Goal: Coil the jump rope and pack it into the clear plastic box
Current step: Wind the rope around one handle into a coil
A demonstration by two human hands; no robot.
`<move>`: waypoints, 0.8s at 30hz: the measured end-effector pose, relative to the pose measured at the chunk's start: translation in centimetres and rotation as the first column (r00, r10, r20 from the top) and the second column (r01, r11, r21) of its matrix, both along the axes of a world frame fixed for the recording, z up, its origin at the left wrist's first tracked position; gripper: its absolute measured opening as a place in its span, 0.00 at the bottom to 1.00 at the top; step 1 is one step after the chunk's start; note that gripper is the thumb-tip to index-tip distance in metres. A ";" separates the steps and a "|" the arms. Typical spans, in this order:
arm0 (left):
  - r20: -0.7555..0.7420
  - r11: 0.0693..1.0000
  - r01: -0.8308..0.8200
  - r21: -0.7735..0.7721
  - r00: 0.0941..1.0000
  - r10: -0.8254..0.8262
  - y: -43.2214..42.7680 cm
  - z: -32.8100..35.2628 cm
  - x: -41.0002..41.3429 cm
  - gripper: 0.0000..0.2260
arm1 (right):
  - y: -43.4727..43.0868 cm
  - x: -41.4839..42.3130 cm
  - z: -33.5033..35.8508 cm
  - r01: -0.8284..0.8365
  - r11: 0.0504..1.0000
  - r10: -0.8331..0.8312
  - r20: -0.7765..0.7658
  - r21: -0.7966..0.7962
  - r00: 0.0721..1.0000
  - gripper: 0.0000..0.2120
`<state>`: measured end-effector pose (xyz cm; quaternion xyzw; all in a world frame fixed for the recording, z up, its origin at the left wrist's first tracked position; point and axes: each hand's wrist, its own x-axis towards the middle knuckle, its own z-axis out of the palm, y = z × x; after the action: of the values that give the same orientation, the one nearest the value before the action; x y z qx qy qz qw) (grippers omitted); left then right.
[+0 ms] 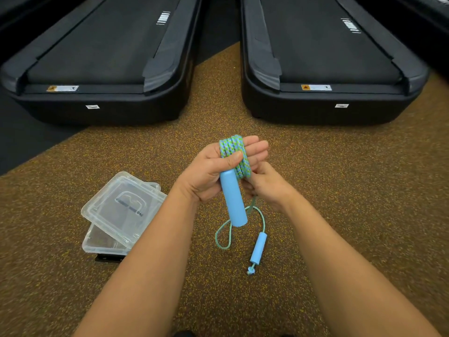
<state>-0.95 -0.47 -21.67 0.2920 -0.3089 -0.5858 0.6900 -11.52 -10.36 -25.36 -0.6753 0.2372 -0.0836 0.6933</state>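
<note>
Fingers [257, 149] of my left hand [209, 176], straight, carry the jump rope [234, 154] coil under my thumb. My right hand [267, 188] pinches the slack, which runs down-frame to the loose handle [258, 248]. The clear plastic box [99, 243] lies lower left.

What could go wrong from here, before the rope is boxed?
The coil sits around the left hand, pinned only by the thumb; slipping it off may loosen the loops.
The loose tail forms a loop near the second handle and might tangle.
The lid lies askew over the box while the right hand also grips rope.
</note>
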 end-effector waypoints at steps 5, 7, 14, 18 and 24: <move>0.015 0.991 -0.118 0.056 0.993 0.118 -0.1 -0.3 0.2 0.21 | -0.1 -0.1 0.5 -0.093 0.996 0.093 -0.068 0.008 0.993 0.20; 0.019 0.988 -0.141 0.065 0.990 0.140 -0.2 -0.4 0.3 0.21 | -0.2 -0.4 0.9 -0.141 0.990 0.138 -0.110 -0.024 0.984 0.21; 0.058 0.975 -0.192 0.114 0.981 0.186 -0.6 -0.7 0.3 0.24 | -1.6 -0.8 3.4 -0.339 0.913 0.268 -0.293 -0.226 0.918 0.15; 0.108 0.966 -0.220 0.132 0.972 0.207 -0.8 -1.0 0.3 0.23 | -2.1 -1.0 5.3 -0.395 0.874 0.287 -0.355 -0.283 0.890 0.14; 0.235 0.962 -0.211 0.172 0.958 0.168 -0.7 -1.1 0.3 0.19 | -2.1 -1.2 7.1 -0.342 0.898 0.248 -0.324 -0.276 0.913 0.15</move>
<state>-0.63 -1.17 -22.73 0.4488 -0.2943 -0.5087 0.6731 -12.72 -12.46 -18.27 -0.8139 0.2095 0.0819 0.5357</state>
